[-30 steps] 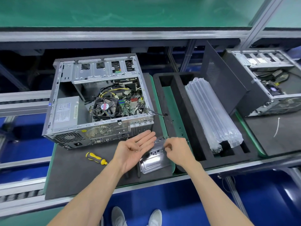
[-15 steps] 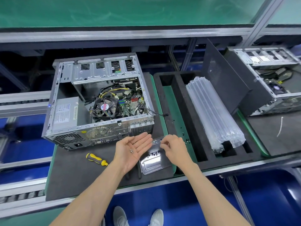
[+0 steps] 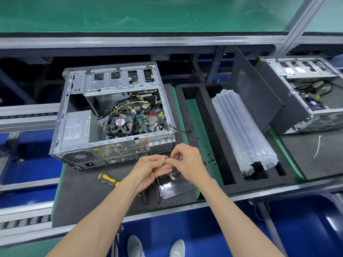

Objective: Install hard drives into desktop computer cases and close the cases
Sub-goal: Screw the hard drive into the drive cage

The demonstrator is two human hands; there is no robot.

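Green conveyor belting runs across the top of my view, with aluminium rails below it and a dark foam mat (image 3: 83, 201) on the bench in front of me. Two open desktop cases sit here: one case (image 3: 113, 115) straight ahead on the mat, lying on its side with its fan, power supply and wiring exposed, and a second case (image 3: 311, 101) far off to my right. One black side panel (image 3: 256, 93) leans upright between them.

My left hand (image 3: 148, 173) and my right hand (image 3: 187, 164) meet just in front of the near case, fingertips touching each other. My left fingers are curled in toward the palm; my right thumb and forefinger pinch together at the left fingertips. Whatever is between them is too small to make out, so I cannot tell what either hand holds.

Under my hands lies one hard drive bracket (image 3: 174, 188), flat on the mat, partly covered by my right wrist. One yellow-and-black screwdriver (image 3: 107, 179) lies to its left, and the two black handles of a pair of pliers (image 3: 150, 197) stick out beside the bracket.

To the right is one black foam tray (image 3: 219, 138) with long slots, holding one clear air-cushion pack (image 3: 243, 130). A few small screws (image 3: 209, 162) lie scattered on the tray near my right hand. One white cable tie (image 3: 318, 146) rests by the far case.
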